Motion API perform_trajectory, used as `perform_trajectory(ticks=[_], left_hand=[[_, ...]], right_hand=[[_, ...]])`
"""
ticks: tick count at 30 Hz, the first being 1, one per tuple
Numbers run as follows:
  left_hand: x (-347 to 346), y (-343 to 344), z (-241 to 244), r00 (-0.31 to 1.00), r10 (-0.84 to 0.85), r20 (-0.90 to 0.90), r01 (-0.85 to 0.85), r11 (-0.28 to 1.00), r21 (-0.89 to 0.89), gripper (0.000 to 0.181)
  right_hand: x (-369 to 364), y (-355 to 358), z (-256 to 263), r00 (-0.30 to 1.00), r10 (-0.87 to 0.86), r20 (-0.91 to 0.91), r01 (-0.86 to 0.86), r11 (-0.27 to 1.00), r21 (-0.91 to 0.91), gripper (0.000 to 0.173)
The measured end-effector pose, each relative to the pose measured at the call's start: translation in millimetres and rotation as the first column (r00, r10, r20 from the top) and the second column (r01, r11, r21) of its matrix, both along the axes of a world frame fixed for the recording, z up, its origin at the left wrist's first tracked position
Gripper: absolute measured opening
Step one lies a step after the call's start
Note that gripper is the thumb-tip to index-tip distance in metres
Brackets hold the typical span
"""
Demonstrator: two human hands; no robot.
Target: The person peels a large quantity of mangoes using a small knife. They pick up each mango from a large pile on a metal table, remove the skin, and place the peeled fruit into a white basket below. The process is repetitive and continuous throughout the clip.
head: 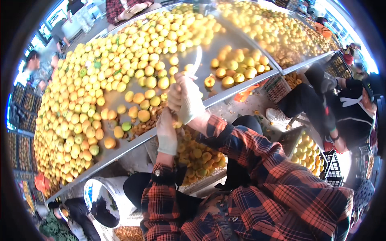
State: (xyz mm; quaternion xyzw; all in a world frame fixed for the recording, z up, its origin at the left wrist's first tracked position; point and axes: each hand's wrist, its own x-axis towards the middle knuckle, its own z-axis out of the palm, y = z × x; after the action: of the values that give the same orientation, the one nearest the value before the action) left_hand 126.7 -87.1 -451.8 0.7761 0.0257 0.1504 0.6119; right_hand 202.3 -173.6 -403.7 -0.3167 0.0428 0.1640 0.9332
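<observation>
My right hand [187,98], in a pale knit glove, is closed around a knife whose curved, bright blade [198,60] points up over the metal sorting table [208,58]. Just below it my left hand [167,132], gloved too, is raised against the right one at the table's front edge. Its fingers are bent and partly covered, so what they hold is hidden. Loose apricots [143,115] and a heap of apricot pits [144,128] lie on the metal left of my hands. One cut apricot half [209,82] sits to the right, beside a small group of apricots [238,78].
A large apricot heap [75,120] covers the table's left side; a metal divider [253,42] separates another. Below my hands stands a crate of apricots [199,156], with a white bucket [104,198] to its left. A seated person [325,111] works at right; others surround the table.
</observation>
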Motion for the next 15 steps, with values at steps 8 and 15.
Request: perform_trajectory(ticks=[8,15], left_hand=[[14.4,-1.2,-20.4,0.924,-0.289,-0.252,-0.066,0.528,-0.847,0.027],[18.6,9.3,-8.0,0.933,-0.31,-0.182,-0.025,0.449,-0.893,0.017]], right_hand=[[9.9,-1.0,-1.9,0.995,0.102,0.014,-0.103,0.973,0.206,0.029],[38.6,-24.8,-9.9,0.935,0.028,0.353,-0.004,0.998,-0.068,0.025]])
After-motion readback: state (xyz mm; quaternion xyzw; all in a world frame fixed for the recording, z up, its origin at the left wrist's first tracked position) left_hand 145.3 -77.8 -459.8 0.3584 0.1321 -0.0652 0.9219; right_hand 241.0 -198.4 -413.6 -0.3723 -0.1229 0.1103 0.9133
